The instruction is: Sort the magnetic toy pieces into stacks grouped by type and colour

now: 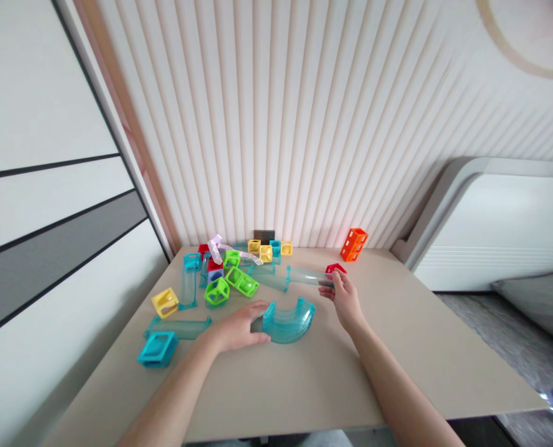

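Note:
My left hand (247, 327) is closed around the left end of a curved, see-through teal track piece (289, 323) low over the table; I cannot tell whether it touches the top. The fingers of my right hand (344, 298) pinch the right end of a straight clear teal track piece (308, 276). Just behind those fingers is a red block (335, 269). To the left of the straight piece, another teal track piece (271, 280) lies by the green open-sided blocks (242, 282). A straight teal piece (183, 328) rests left of my left hand.
An orange block tower (353, 244) stands at the back right of the table (299, 391). Yellow blocks (266, 252) sit near the ribbed wall, beside a black block (264, 236). A teal block (158, 349) and a yellow block (165, 303) lie at the left.

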The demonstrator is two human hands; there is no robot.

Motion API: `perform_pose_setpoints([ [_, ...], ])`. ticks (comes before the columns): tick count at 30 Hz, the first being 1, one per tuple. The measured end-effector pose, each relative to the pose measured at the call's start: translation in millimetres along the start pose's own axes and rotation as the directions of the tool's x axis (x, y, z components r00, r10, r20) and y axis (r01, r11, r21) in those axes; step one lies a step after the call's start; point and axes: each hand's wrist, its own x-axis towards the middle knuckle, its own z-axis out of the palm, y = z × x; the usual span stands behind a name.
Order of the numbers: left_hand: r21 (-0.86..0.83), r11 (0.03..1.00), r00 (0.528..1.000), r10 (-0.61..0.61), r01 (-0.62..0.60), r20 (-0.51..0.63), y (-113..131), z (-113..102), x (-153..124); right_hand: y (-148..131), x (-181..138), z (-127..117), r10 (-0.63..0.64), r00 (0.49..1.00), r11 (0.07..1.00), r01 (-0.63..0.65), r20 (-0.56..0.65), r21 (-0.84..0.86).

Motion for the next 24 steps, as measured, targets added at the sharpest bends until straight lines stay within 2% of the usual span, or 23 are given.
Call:
perform_pose_setpoints([
  [8, -0.007, 1.000, 1.000, 0.014, -0.014, -0.004, -2.0, 1.1, 0.1, 1.5, -0.1, -2.1, -0.030, 1.000, 0.994, 0.030, -0.004, -0.103],
  [17, -0.004, 1.000, 1.000, -0.002, 0.002, -0.003, -2.8, 1.2, 0.5, 1.1, 1.0, -1.6, 0.036, 0.999, 0.999, -0.036, 0.008, 0.012],
  [24, -0.018, 1.000, 1.000, 0.010, -0.010, -0.002, -0.7, -0.7, 0.6, -1.1, 2.3, -5.1, -0.024, 1.000, 1.000, 0.024, 0.008, -0.018],
])
